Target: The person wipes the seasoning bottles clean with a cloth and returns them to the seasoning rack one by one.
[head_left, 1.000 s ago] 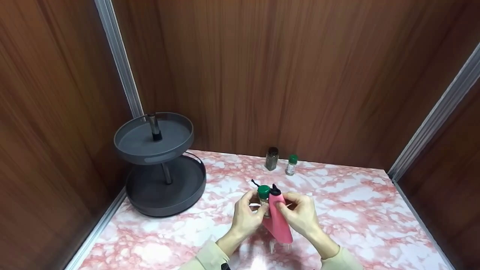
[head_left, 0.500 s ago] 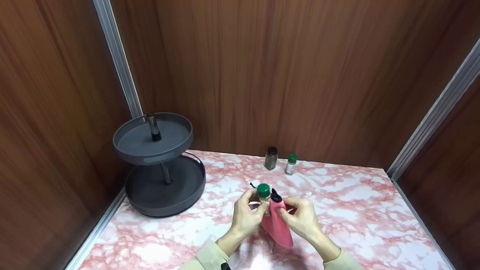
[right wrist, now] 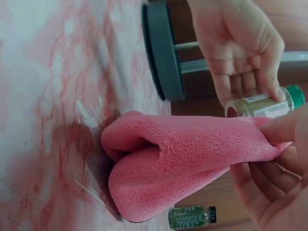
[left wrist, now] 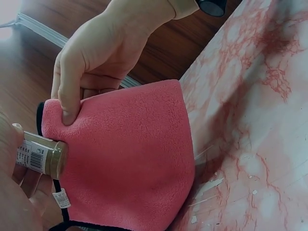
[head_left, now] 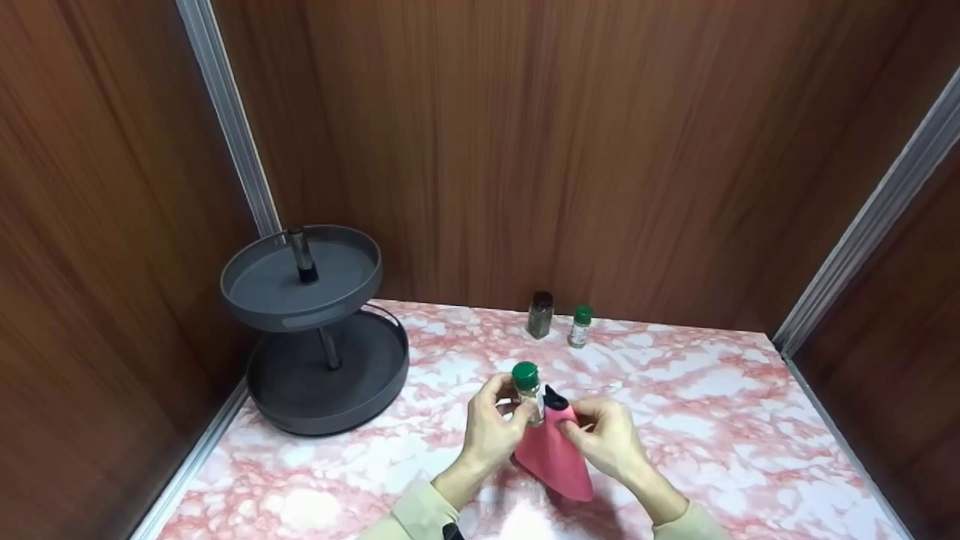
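My left hand [head_left: 491,431] grips a spice jar [head_left: 526,379] with a green cap, upright in the head view. My right hand [head_left: 611,442] pinches the upper edge of a pink cloth [head_left: 555,461], thumb in front. Black trim and a small white tag show along the cloth's edge in the left wrist view, where the jar's base [left wrist: 57,159] overlaps the fabric. In the right wrist view the cloth [right wrist: 178,144] hangs in folds below the fingers, and the jar [right wrist: 262,107] shows a pale label. Whether jar and cloth touch, I cannot tell.
A dark-capped jar [head_left: 540,319] and a smaller green-capped jar [head_left: 580,330] stand near the back wall. To the left is a two-tier dark grey round tray stand [head_left: 330,409]. Brown wood-look panels enclose the marbled pink-and-white tabletop [head_left: 697,427].
The cloth and my right hand have shifted slightly down and right, away from the jar. More of the jar shows now. The cloth's black strand behind the jar has gone out of sight.
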A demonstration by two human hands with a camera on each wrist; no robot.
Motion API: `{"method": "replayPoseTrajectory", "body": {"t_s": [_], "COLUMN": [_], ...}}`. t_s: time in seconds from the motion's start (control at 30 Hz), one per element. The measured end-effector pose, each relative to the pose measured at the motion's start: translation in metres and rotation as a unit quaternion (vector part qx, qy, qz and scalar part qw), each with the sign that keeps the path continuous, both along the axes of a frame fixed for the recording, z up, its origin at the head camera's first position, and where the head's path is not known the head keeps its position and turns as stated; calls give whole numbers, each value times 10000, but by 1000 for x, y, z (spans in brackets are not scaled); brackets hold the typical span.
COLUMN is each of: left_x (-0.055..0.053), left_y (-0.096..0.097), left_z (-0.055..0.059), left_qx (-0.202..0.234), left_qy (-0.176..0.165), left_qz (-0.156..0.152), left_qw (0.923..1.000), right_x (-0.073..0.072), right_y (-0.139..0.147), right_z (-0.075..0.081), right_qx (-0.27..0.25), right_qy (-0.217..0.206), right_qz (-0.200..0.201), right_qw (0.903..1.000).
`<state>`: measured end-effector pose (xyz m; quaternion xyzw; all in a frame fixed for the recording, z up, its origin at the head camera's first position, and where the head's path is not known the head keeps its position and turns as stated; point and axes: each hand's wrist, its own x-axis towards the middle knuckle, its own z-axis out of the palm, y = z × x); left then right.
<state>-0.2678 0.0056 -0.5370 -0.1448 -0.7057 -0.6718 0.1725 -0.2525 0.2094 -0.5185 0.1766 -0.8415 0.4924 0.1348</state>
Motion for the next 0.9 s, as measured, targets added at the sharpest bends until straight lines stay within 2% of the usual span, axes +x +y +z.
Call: {"method": "replayPoseTrajectory", "body": {"t_s": [0.13, 0.37, 0.5, 0.7, 0.9], "left_x": [-2, -5, -6, -8, -9], "left_y": [-2, -5, -5, -5, -6], "left_z": [-1, -3, -2, 1, 4], "left_qx": [132, 458, 699, 962, 1211], "left_qy": [-95, -82, -178, -318, -354], "left_qz": [22, 115, 89, 143, 169], "left_qw": [9999, 9989, 9974, 9948, 9919], "right_x": [-1, -2, -3, -6, -8], "right_y": [0, -2, -3, -3, -2], "right_z": [2, 9, 12, 15, 15], "right_qx": [-190, -520, -977, -1827, -2489], "right_qy": [-299, -567, -887, -1529, -2267], "right_qz": [-217, -465, -524, -575, -450], "right_qw": [9991, 9960, 9899, 9695, 9406]}}
